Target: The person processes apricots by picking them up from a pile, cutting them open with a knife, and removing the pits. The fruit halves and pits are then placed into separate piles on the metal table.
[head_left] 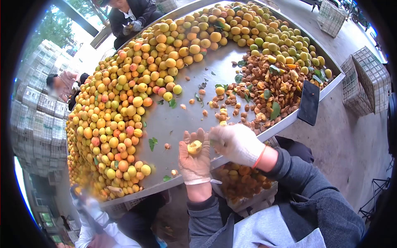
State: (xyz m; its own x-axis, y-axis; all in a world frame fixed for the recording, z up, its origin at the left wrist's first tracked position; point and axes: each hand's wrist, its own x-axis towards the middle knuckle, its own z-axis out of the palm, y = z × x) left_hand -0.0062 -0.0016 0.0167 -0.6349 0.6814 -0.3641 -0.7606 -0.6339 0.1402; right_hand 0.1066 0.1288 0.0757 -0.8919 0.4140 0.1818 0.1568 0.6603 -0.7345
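Observation:
My left hand, in a thin stained glove, is turned palm up near the table's front edge. A yellow apricot with a cut or opened face lies in its palm, under the fingers. Close on the right, my right hand, in a white glove with an orange band at the wrist, has its fingers curled together. It is slightly blurred, and whatever it grips is hidden. Just beyond the hands, apricot stones and scraps are heaped on the metal table.
Whole apricots cover the table's left and far sides. A phone rests on the right rim. Below the front edge stands a container of opened apricots. Other people work at the far and left edges. Plastic crates stand right.

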